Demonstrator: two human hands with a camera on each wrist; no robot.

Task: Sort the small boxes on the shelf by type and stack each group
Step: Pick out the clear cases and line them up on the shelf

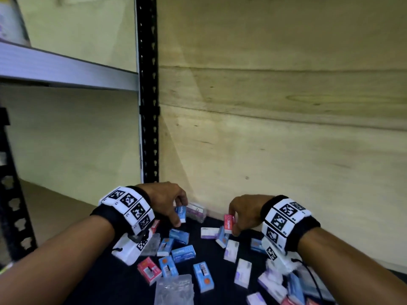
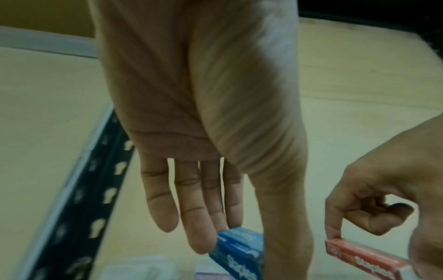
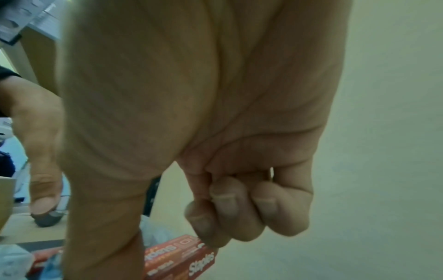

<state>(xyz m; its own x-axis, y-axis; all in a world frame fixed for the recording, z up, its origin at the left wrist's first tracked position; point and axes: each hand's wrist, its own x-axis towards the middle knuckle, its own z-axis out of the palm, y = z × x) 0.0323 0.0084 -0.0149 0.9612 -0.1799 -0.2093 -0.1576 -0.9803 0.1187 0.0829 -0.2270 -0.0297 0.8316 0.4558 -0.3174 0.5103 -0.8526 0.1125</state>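
Small staples boxes in blue, red and pale lilac lie scattered on the dark shelf surface (image 1: 123, 282). My left hand (image 1: 174, 208) pinches a blue staples box (image 1: 181, 213) between thumb and fingertips, near the back corner; the same blue box (image 2: 236, 252) shows in the left wrist view. My right hand (image 1: 236, 219) pinches a red staples box (image 1: 228, 223) held on edge, a little above the pile; the red box (image 3: 182, 259) sits under the thumb and forefinger. A lilac box (image 1: 196, 211) lies at the back by the wall.
A wooden panel (image 1: 286, 128) closes the back and right. A black slotted upright (image 1: 149, 95) stands at the back left, with a grey upper shelf (image 1: 66, 69) above. Clear plastic packets (image 1: 174, 289) lie among the boxes at the front.
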